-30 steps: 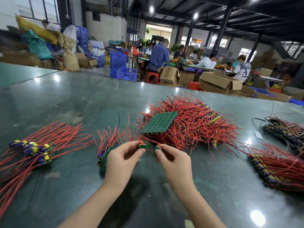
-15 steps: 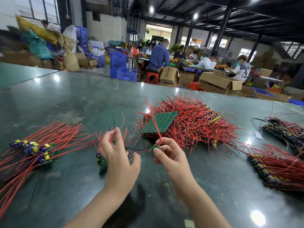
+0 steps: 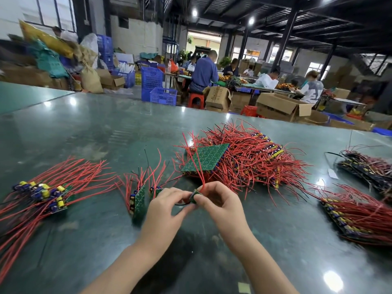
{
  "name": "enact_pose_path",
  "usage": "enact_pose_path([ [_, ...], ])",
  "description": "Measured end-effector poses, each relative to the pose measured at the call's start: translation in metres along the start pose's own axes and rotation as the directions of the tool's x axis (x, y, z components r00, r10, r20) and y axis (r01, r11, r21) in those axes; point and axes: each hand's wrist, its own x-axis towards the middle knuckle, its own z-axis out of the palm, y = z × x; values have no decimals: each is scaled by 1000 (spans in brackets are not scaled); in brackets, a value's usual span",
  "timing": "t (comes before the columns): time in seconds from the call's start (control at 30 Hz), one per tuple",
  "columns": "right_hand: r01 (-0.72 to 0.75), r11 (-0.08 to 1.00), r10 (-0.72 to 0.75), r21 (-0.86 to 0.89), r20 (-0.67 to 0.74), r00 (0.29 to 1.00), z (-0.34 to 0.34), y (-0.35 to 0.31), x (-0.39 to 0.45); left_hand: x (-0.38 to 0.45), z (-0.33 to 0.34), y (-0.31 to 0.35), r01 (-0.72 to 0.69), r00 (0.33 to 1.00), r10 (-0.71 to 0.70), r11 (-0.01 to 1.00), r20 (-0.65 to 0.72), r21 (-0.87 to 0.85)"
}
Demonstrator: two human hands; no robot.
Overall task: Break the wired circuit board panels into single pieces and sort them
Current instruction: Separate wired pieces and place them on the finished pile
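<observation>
Both hands meet at the table's near middle on one small green board piece [image 3: 194,196] with a red wire standing up from it. My right hand [image 3: 220,203] pinches the piece between thumb and fingers. My left hand [image 3: 167,206] pinches its left edge, a thin black wire running under the fingers. Just left of my left hand, a narrow green board strip [image 3: 139,201] with red wires stands on edge. Behind the hands lies a big heap of wired panels [image 3: 250,160] with a green panel [image 3: 204,158] face down on top. Single pieces with yellow and blue parts [image 3: 44,195] lie at the left.
More wired strips lie at the right [image 3: 356,215] and far right [image 3: 367,166] of the green table [image 3: 106,132]. A small white scrap [image 3: 332,174] lies near them. Beyond the far edge are cardboard boxes [image 3: 280,107], blue crates [image 3: 163,95] and seated people.
My left hand went left toward the strip, then came back to the piece that my right hand kept holding. Both hands now pinch it together, its red wire pointing up.
</observation>
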Motion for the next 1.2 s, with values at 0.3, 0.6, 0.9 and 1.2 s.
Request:
enact_pose_path([
  [0.3,-18,988,24,152,-37,999,3,-3,-4,-4,4,5,173,984,-157,960,85,-221],
  [0.6,-139,894,152,425,5,988,0,-4,-2,-5,5,14,234,964,-178,920,197,-314],
  [0.9,-233,724,281,649,31,959,1,-11,2,-7,3,13,189,969,-130,937,210,-293],
  [1.2,-224,834,308,504,-89,947,4,-6,-1,-14,9,7,21,988,-44,987,147,157],
])
